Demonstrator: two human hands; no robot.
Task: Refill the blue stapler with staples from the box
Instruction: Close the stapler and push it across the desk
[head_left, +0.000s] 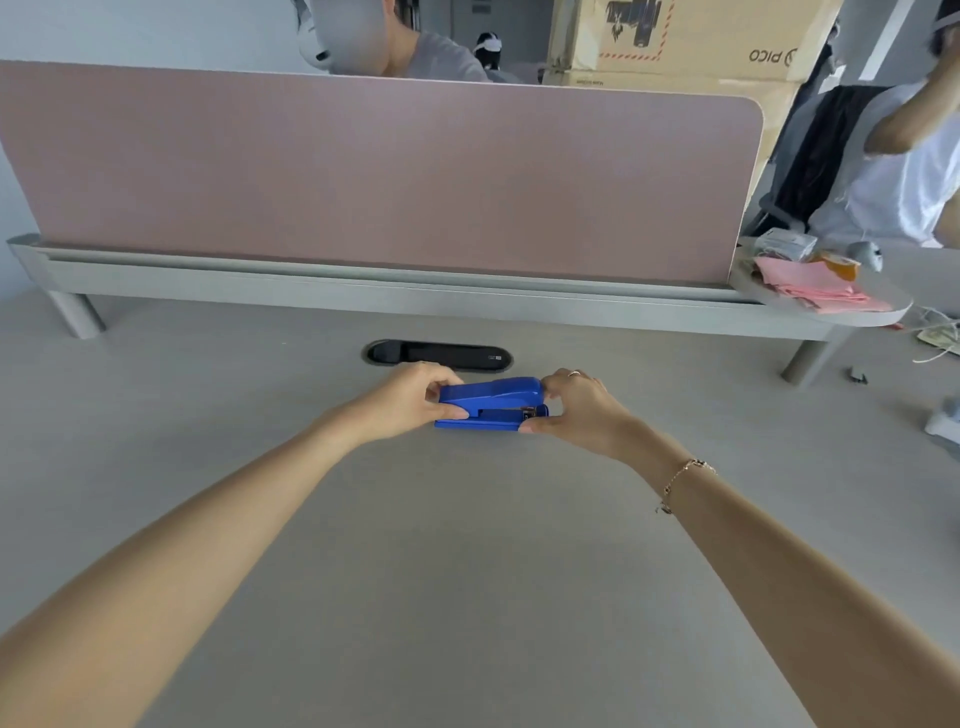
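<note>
The blue stapler (491, 402) lies lengthwise on the grey desk (467, 545), its top arm slightly raised over the base. My left hand (410, 402) grips its left end between thumb and fingers. My right hand (576, 408) holds the right end, fingers over the top and thumb near the base. A small pale box (785, 243) sits on the raised shelf at the far right; I cannot tell whether it holds staples.
A pink divider panel (384, 171) on a grey raised shelf (415, 301) runs across the back. A black cable slot (439, 356) lies just behind the stapler. Pink papers (815, 288) rest on the shelf's right end. People sit beyond the divider and at right.
</note>
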